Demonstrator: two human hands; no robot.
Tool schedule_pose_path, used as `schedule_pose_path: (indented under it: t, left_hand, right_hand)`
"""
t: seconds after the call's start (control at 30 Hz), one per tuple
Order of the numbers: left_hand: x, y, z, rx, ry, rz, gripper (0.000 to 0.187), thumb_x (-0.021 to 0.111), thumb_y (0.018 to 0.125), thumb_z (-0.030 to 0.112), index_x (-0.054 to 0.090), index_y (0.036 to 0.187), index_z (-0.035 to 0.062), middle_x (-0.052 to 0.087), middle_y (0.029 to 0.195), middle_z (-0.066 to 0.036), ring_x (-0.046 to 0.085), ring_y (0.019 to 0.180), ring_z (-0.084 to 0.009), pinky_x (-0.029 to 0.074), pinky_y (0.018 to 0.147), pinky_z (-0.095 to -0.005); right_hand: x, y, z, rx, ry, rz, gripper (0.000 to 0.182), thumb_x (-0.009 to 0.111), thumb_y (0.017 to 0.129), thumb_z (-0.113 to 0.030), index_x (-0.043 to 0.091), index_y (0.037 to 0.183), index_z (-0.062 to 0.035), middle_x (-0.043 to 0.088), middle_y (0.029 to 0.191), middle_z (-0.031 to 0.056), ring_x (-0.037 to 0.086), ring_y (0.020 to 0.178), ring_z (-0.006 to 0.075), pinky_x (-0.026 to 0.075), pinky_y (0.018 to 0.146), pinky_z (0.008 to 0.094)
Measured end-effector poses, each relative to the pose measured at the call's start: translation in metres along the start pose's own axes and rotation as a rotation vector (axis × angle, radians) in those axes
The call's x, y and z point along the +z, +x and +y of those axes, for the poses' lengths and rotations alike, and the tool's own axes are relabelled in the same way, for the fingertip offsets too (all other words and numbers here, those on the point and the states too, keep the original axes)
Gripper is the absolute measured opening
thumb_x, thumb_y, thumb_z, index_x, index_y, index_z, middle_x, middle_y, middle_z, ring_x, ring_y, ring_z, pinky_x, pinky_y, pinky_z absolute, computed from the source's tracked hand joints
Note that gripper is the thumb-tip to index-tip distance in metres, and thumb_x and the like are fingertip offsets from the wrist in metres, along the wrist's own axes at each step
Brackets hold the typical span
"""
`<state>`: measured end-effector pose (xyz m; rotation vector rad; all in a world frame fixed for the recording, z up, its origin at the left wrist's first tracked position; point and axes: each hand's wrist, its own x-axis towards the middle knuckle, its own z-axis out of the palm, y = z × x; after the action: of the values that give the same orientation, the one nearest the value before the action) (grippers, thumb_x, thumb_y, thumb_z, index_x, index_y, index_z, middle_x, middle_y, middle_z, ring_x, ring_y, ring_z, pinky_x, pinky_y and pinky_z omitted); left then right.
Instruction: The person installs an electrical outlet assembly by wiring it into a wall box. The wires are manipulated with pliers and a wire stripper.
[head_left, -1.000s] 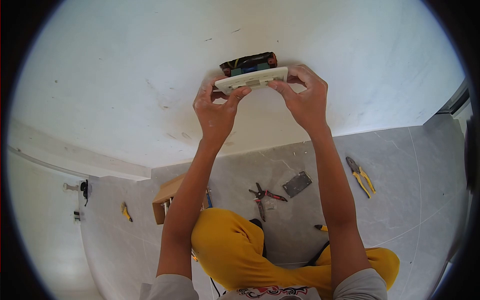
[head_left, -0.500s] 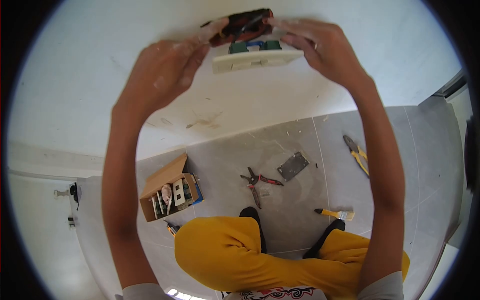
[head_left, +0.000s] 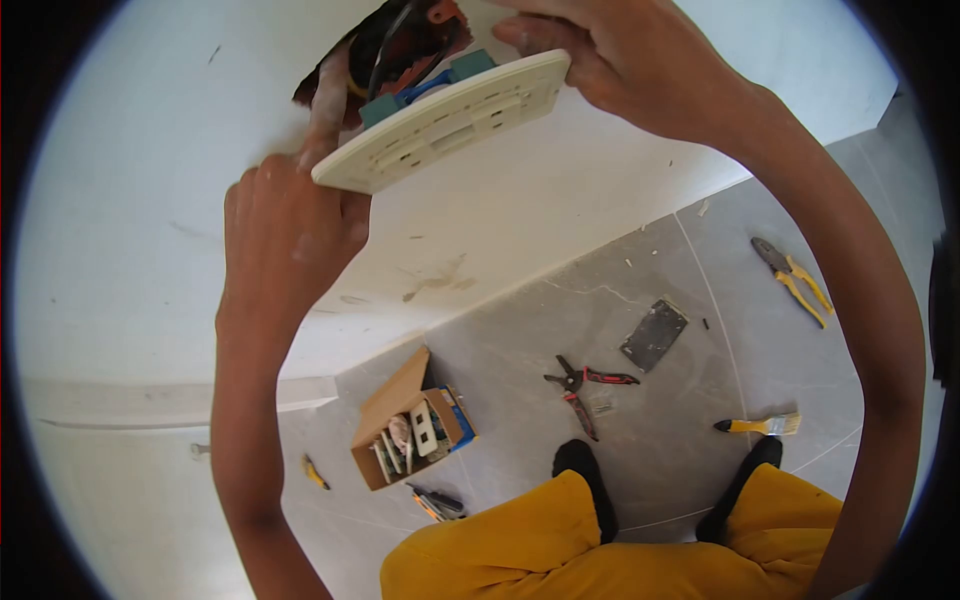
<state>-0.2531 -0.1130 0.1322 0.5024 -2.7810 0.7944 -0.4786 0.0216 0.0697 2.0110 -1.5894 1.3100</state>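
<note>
A cream socket plate [head_left: 450,125] with green and blue parts on its back hangs tilted in front of a ragged wall opening [head_left: 400,50], where dark wires show. My left hand [head_left: 295,220] is at the plate's left end, with one finger stretched up into the opening and the others curled by the plate's edge. At the plate's right end is my right hand [head_left: 620,60], its thumb and fingers closed near the corner; its upper fingers are cut off by the frame's top edge.
On the grey floor lie a wire stripper [head_left: 575,385], a black rectangular piece [head_left: 655,335], yellow-handled pliers [head_left: 790,275], a paintbrush [head_left: 760,425] and a cutter [head_left: 437,502]. An open cardboard box [head_left: 400,420] holds plates and small parts. My legs [head_left: 620,535] are below.
The view has shifted, so the floor items appear further right. The plate looks larger and more tilted. One left finger now reaches into the opening.
</note>
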Motion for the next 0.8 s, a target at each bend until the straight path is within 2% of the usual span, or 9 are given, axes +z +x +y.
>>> schedule_pose_path:
  t: [0.1, 0.13, 0.27, 0.33, 0.43, 0.57, 0.73, 0.77, 0.8]
  left_hand:
    - [0.005, 0.002, -0.007, -0.009, -0.051, -0.022, 0.090, 0.064, 0.075, 0.003, 0.025, 0.155, 0.0163, 0.067, 0.067, -0.011, 0.060, 0.053, -0.0346, 0.052, 0.055, -0.0418]
    - [0.001, 0.004, -0.007, -0.060, -0.082, -0.096, 0.096, 0.065, 0.076, -0.006, 0.018, 0.157, 0.0173, 0.072, 0.092, -0.020, 0.069, 0.070, -0.0374, 0.057, 0.066, -0.0407]
    - [-0.003, 0.005, -0.013, -0.022, -0.042, -0.126, 0.098, 0.066, 0.076, -0.006, 0.017, 0.157, 0.0175, 0.073, 0.096, -0.019, 0.069, 0.071, -0.0369, 0.058, 0.067, -0.0405]
    - [-0.005, 0.007, -0.015, 0.002, -0.065, -0.145, 0.098, 0.066, 0.076, -0.005, 0.016, 0.158, 0.0157, 0.072, 0.098, -0.019, 0.069, 0.072, -0.0383, 0.058, 0.067, -0.0402]
    - [-0.003, 0.009, -0.017, 0.038, -0.214, -0.059, 0.099, 0.070, 0.070, -0.004, 0.026, 0.156, 0.0182, 0.070, 0.078, -0.011, 0.059, 0.048, -0.0241, 0.051, 0.052, -0.0358]
    - [-0.032, 0.023, -0.013, -0.096, -0.410, -0.267, 0.098, 0.069, 0.066, -0.010, 0.035, 0.153, 0.0171, 0.069, 0.080, -0.013, 0.053, 0.045, -0.0169, 0.048, 0.050, -0.0299]
    - [-0.046, 0.034, -0.016, -0.128, -0.343, -0.390, 0.092, 0.064, 0.061, -0.014, 0.046, 0.147, 0.0129, 0.059, 0.071, -0.013, 0.044, 0.046, -0.0172, 0.044, 0.054, -0.0267]
    - [-0.046, 0.036, -0.017, -0.134, -0.281, -0.423, 0.090, 0.063, 0.061, -0.015, 0.048, 0.145, 0.0123, 0.058, 0.068, -0.013, 0.046, 0.046, -0.0199, 0.047, 0.056, -0.0285]
    - [-0.046, 0.037, -0.019, -0.049, -0.209, -0.405, 0.089, 0.067, 0.063, -0.008, 0.045, 0.147, 0.0136, 0.060, 0.064, -0.011, 0.054, 0.049, -0.0274, 0.051, 0.061, -0.0330]
  right_hand:
    - [0.013, -0.003, 0.010, -0.029, 0.087, 0.033, 0.048, 0.052, 0.091, 0.003, 0.047, 0.139, 0.0045, 0.069, 0.092, 0.0230, 0.068, 0.076, 0.0355, 0.052, 0.067, 0.0411]
    - [0.017, -0.004, 0.015, -0.082, 0.085, 0.030, 0.047, 0.052, 0.092, 0.003, 0.047, 0.139, 0.0052, 0.069, 0.095, 0.0239, 0.068, 0.078, 0.0352, 0.052, 0.067, 0.0407]
    - [0.024, 0.002, 0.019, -0.105, 0.048, -0.050, 0.050, 0.051, 0.094, 0.001, 0.042, 0.143, 0.0042, 0.069, 0.103, 0.0260, 0.069, 0.078, 0.0346, 0.054, 0.066, 0.0387]
    - [0.006, 0.009, 0.011, 0.124, 0.105, -0.367, 0.053, 0.049, 0.097, 0.001, 0.035, 0.148, 0.0018, 0.069, 0.107, 0.0254, 0.070, 0.078, 0.0329, 0.054, 0.060, 0.0400]
    - [0.007, 0.007, 0.017, 0.054, 0.076, -0.392, 0.054, 0.046, 0.099, 0.000, 0.029, 0.151, 0.0006, 0.070, 0.097, 0.0230, 0.069, 0.075, 0.0293, 0.053, 0.054, 0.0381]
    - [-0.011, 0.016, -0.003, 0.112, 0.042, -0.451, 0.052, 0.045, 0.102, -0.002, 0.029, 0.151, 0.0004, 0.068, 0.085, 0.0222, 0.068, 0.070, 0.0270, 0.053, 0.052, 0.0342]
    - [-0.042, 0.053, -0.003, 0.171, 0.004, -0.955, 0.058, 0.048, 0.104, -0.014, 0.022, 0.154, -0.0003, 0.065, 0.080, 0.0248, 0.065, 0.059, 0.0282, 0.055, 0.051, 0.0344]
    - [-0.031, 0.040, -0.007, 0.170, -0.006, -0.948, 0.058, 0.048, 0.104, -0.014, 0.022, 0.154, -0.0003, 0.065, 0.080, 0.0248, 0.065, 0.059, 0.0282, 0.055, 0.051, 0.0344]
    - [-0.001, 0.014, -0.011, 0.100, -0.276, -0.512, 0.052, 0.057, 0.097, -0.015, 0.040, 0.145, -0.0067, 0.065, 0.074, 0.0162, 0.063, 0.057, 0.0227, 0.051, 0.051, 0.0319]
